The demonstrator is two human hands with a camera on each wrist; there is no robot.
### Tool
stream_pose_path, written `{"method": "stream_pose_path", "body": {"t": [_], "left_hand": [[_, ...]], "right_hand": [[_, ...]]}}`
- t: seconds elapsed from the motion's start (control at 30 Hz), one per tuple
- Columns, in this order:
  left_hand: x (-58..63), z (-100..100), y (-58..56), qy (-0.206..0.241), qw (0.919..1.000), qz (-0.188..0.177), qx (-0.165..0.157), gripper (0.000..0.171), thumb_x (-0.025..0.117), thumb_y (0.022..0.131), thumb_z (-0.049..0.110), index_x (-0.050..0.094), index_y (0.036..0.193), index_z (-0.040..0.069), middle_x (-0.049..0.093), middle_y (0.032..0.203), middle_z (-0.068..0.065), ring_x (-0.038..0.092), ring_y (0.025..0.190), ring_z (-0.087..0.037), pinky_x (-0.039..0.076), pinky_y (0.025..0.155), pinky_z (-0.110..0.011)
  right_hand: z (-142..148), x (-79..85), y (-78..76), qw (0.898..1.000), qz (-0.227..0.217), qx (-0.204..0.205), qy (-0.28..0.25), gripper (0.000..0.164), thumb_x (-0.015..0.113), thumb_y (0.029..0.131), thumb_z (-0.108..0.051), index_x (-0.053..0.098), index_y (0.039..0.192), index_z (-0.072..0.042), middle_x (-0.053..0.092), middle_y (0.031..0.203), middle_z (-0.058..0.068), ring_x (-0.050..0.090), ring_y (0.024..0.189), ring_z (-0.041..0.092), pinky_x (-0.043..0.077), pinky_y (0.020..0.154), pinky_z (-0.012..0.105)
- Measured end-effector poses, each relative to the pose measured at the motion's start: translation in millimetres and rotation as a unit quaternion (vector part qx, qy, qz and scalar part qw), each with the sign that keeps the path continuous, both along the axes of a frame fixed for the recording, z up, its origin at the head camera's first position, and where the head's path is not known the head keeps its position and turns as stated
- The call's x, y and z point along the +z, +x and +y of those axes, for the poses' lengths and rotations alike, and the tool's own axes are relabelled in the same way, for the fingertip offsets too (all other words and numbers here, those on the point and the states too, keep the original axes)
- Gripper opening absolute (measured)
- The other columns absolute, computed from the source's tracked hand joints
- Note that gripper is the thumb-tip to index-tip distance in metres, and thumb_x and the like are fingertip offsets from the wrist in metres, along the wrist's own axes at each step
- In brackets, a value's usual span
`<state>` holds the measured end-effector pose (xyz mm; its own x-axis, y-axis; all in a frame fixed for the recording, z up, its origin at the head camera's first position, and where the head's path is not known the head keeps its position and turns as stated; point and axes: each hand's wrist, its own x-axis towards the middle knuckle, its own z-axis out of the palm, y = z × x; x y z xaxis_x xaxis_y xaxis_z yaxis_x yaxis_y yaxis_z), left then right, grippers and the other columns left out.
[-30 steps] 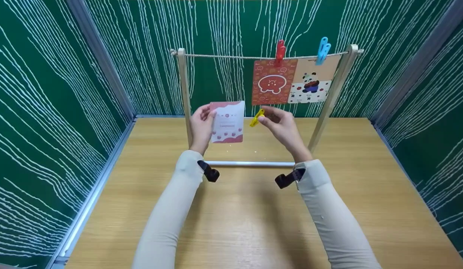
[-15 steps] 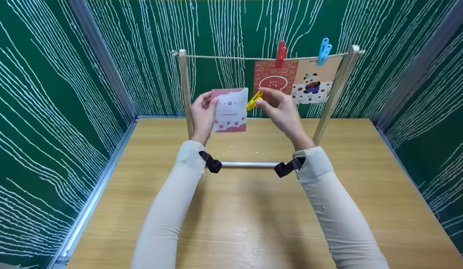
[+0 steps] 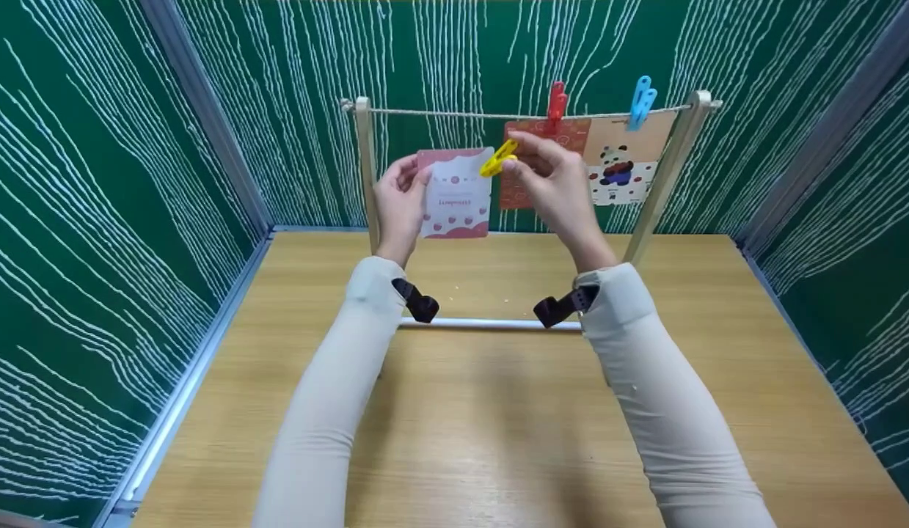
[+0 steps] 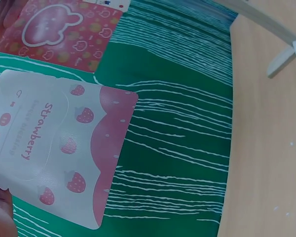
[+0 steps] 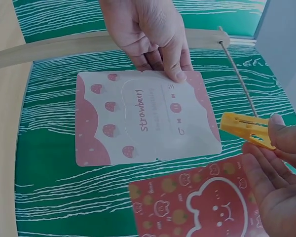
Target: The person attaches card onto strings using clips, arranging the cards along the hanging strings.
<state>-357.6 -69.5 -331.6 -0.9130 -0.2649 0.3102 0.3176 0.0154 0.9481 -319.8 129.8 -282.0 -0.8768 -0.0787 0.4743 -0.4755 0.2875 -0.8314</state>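
My left hand (image 3: 401, 202) pinches the left edge of a pink and white strawberry card (image 3: 456, 194), thumb in front. The card hangs a little below the rope (image 3: 439, 112), apart from it in the head view. In my right hand (image 3: 560, 183) a yellow clothespin (image 3: 499, 158) is pinched between thumb and fingers, close to the card's upper right corner. The right wrist view shows the yellow clothespin (image 5: 246, 128) beside that corner; whether they touch I cannot tell. Behind my right hand hangs a red bear card (image 3: 524, 194), partly hidden, under a red clothespin (image 3: 557, 103).
A panda card (image 3: 615, 169) hangs at the right from a blue clothespin (image 3: 642, 104). Wooden posts (image 3: 366, 161) hold the rope at both ends, joined low down by a pale bar (image 3: 491, 323). Green walls (image 3: 80, 183) with white streaks surround the wooden table (image 3: 454, 411).
Both hands have risen toward the rope, lifting the strawberry card and the yellow clothespin. The clothespin has come closer to the card's upper right corner, and my right hand now covers part of the bear card.
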Motion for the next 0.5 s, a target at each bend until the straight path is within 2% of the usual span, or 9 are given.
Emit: {"method": "stream_pose_path", "body": {"t": [0.23, 0.5], "left_hand": [[11.9, 1, -0.8, 0.003, 1.0000, 0.006, 0.000, 0.030, 0.060, 0.094, 0.016, 0.060, 0.123, 0.008, 0.066, 0.117, -0.009, 0.062, 0.103, -0.016, 0.051, 0.092, -0.024], [23.0, 2, -3.6, -0.005, 1.0000, 0.008, 0.004, 0.028, 0.060, 0.094, 0.018, 0.061, 0.122, 0.011, 0.068, 0.116, -0.007, 0.063, 0.101, -0.014, 0.052, 0.088, -0.024]], "right_hand": [[-2, 13.2, -3.3, 0.999, 0.036, -0.025, -0.021, 0.036, 0.061, 0.092, -0.016, 0.062, 0.128, -0.011, 0.066, 0.120, 0.011, 0.064, 0.096, 0.018, 0.052, 0.082, 0.017], [-8, 23.4, -6.7, 0.994, 0.086, -0.050, -0.036, 0.031, 0.063, 0.091, -0.017, 0.066, 0.122, -0.010, 0.068, 0.117, 0.009, 0.062, 0.092, 0.012, 0.051, 0.087, 0.019]]}}
